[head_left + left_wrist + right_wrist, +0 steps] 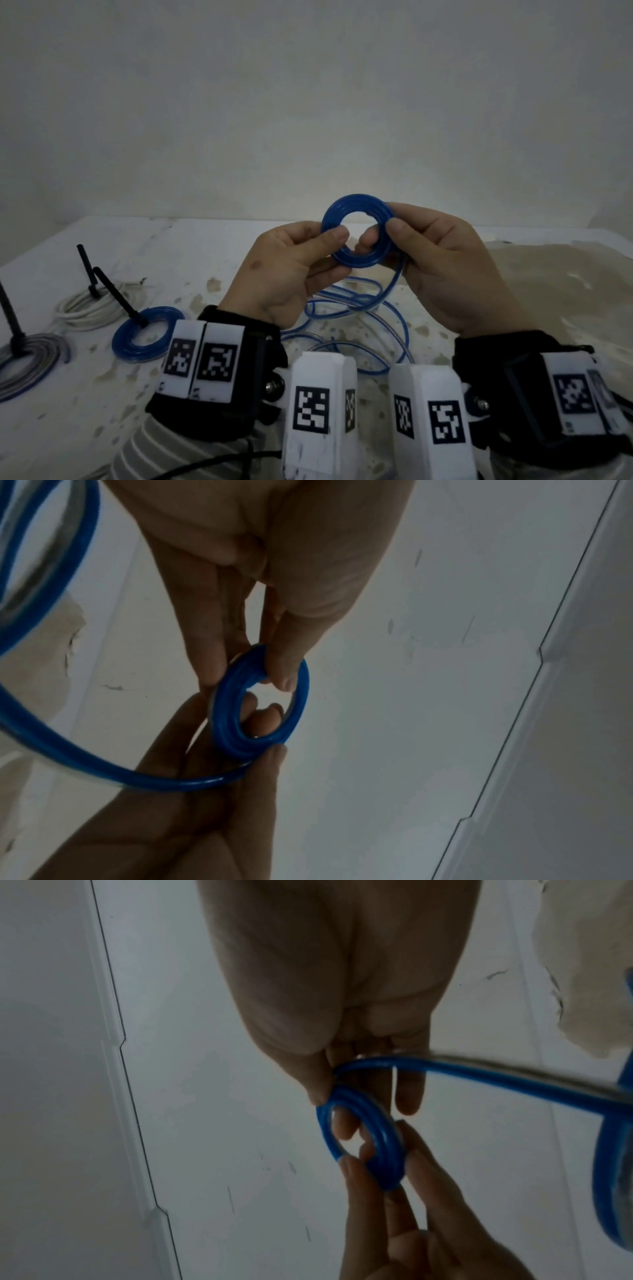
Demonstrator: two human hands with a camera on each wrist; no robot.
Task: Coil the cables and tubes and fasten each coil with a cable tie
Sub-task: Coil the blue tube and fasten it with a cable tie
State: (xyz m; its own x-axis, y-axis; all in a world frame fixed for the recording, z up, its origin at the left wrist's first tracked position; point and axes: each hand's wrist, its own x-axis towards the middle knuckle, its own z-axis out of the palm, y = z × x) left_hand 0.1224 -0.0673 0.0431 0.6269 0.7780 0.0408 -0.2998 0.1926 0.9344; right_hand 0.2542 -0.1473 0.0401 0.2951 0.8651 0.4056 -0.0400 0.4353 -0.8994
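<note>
A white, stained table (548,281) carries three finished coils at its left: a grey cable coil (30,363), a white cable coil (89,308) and a small blue tube coil (147,334), each fastened with a black cable tie. Loose loops of translucent blue plastic tube (359,318) lie near the middle. Above them, a tight blue tube ring (356,234) is pinched on one side by the left hand (291,270) and on the other by the right hand (455,270). Should either pinch be relaxed, the springy windings would probably spring open; the trailing tube could also snag in the loops below.
</note>
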